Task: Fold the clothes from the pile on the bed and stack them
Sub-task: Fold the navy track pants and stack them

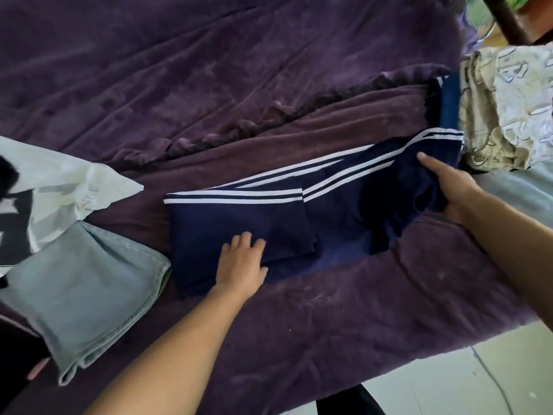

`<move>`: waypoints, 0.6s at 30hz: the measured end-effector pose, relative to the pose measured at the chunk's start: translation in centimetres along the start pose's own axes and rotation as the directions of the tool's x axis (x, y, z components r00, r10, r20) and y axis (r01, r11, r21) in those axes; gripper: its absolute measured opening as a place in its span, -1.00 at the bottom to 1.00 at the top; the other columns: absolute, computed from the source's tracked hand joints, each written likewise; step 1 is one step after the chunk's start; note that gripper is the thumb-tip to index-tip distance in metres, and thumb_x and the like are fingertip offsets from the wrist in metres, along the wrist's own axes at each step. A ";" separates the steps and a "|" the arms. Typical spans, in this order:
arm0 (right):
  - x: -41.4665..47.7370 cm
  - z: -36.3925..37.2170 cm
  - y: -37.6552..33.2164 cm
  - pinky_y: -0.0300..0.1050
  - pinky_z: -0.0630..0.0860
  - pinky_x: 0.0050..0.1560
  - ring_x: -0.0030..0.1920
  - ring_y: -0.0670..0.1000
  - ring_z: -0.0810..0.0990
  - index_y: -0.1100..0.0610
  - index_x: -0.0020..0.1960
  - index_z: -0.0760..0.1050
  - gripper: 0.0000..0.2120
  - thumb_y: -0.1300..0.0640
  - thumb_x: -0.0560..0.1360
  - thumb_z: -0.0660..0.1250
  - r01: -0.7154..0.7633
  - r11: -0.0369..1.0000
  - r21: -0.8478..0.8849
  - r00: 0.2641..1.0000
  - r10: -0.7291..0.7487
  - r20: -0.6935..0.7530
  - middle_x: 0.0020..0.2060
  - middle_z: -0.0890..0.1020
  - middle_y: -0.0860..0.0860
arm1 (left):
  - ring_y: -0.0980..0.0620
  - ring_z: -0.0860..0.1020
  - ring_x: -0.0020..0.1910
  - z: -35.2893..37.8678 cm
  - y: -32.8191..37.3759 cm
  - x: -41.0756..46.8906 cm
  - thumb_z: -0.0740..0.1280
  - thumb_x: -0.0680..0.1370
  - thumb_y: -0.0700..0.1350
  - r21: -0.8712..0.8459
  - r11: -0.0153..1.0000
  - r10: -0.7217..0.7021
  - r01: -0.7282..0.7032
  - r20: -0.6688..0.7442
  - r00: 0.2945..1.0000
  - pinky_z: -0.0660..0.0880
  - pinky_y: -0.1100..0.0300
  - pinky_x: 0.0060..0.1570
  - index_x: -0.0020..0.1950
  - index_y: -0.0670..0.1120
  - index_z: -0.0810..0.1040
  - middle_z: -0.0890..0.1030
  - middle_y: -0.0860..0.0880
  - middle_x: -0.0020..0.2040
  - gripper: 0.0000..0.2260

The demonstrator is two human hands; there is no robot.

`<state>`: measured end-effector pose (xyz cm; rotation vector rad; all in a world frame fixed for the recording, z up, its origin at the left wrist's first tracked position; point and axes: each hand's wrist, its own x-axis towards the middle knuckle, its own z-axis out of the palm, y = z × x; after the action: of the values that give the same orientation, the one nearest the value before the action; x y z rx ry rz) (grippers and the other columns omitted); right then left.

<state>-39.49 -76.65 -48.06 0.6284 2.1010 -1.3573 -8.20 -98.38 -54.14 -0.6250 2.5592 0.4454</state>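
Navy track pants (239, 217) with two white side stripes lie across the purple bed cover (209, 85), their leg end folded over on the left. My left hand (242, 265) presses flat on the folded leg part, fingers straight. At the right, my right hand (449, 187) grips the bunched waist end of the pants, thumb on top and fingers under the cloth. Folded light blue jeans (89, 295) lie at the left, next to a white garment with a black print (59, 190).
A beige patterned bundle of cloth (508, 109) sits at the right edge of the bed, with pale blue fabric (523, 187) below it. The bed's near edge runs along the bottom right, over a white tiled floor (449, 384).
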 end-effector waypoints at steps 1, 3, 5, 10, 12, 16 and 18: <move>0.9 0.0 0.7 0.07 0.62 -0.02 -0.09 0.06 0.71 0.15 0.21 0.54 -0.03 -0.32 -0.08 0.62 -0.015 1.000 0.019 0.999 0.016 -0.033 -0.02 0.70 0.04 | -0.09 0.30 0.31 0.6 1.1 0.8 0.31 0.53 0.06 0.010 1.000 0.029 -0.029 -0.010 1.000 0.30 0.02 0.27 0.43 -0.01 0.28 0.29 -0.07 0.37 -0.50; 2.6 -0.2 1.4 0.08 0.62 0.00 -0.10 0.05 0.71 0.12 0.21 0.55 0.07 -0.41 -0.18 0.57 -0.044 0.996 0.078 0.998 0.048 -0.046 -0.02 0.70 0.02 | -0.11 0.28 0.33 1.5 3.1 2.2 0.31 0.53 0.05 0.055 0.995 0.080 -0.078 -0.043 0.996 0.28 0.00 0.28 0.47 -0.01 0.21 0.26 -0.10 0.40 -0.45; 3.2 -0.6 1.4 0.08 0.61 0.06 -0.06 0.06 0.69 0.14 0.20 0.55 -0.08 -0.37 0.00 0.58 -0.035 0.999 0.030 0.997 0.037 -0.075 0.01 0.69 0.04 | -0.12 0.28 0.34 2.2 4.7 3.7 0.32 0.53 0.05 0.110 0.986 0.131 -0.123 -0.067 0.989 0.28 -0.02 0.28 0.51 0.00 0.12 0.24 -0.12 0.41 -0.37; 4.8 -4.9 0.0 0.05 0.56 0.14 0.04 0.10 0.63 0.08 0.17 0.57 -0.53 -0.04 0.30 0.47 0.208 0.864 -0.458 0.897 -0.355 -0.264 0.08 0.66 0.08 | -0.11 0.28 0.31 3.8 6.5 7.1 0.30 0.54 0.04 0.144 0.983 0.119 -0.112 -0.045 0.992 0.32 -0.03 0.24 0.54 0.04 0.03 0.23 -0.11 0.40 -0.34; 4.1 -5.0 -1.3 0.08 0.51 0.17 0.14 0.17 0.58 0.05 0.25 0.50 -0.50 -0.10 0.35 0.40 0.200 0.657 -0.727 0.811 -0.528 -0.253 0.13 0.62 0.12 | -0.11 0.27 0.33 4.0 6.5 7.1 0.28 0.56 0.04 0.138 0.986 0.098 -0.092 -0.037 0.994 0.31 -0.04 0.26 0.54 0.04 0.06 0.22 -0.10 0.42 -0.37; 0.8 0.8 -0.7 0.11 0.46 0.00 0.09 0.29 0.56 0.00 0.31 0.35 -0.55 -0.06 0.47 0.34 0.313 0.272 -0.910 0.729 -0.683 0.047 0.18 0.49 0.17 | -0.09 0.33 0.28 3.2 5.8 6.0 0.27 0.57 0.01 0.143 0.989 0.034 -0.026 -0.056 0.998 0.37 0.01 0.21 0.53 0.03 0.13 0.30 -0.09 0.36 -0.43; -0.8 4.5 2.6 0.09 0.48 -0.06 0.06 0.28 0.57 0.02 0.35 0.30 -0.51 -0.01 0.47 0.34 0.415 0.086 -0.906 0.740 -0.612 0.281 0.18 0.44 0.15 | -0.08 0.36 0.23 2.6 4.9 5.5 0.29 0.56 -0.01 0.133 0.991 -0.015 0.023 -0.063 0.998 0.40 0.05 0.15 0.52 0.02 0.16 0.33 -0.07 0.30 -0.43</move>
<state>-36.34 -79.88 -50.71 -0.6540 2.8787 0.0149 -14.00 -95.12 -58.15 -0.6226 2.6136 0.2493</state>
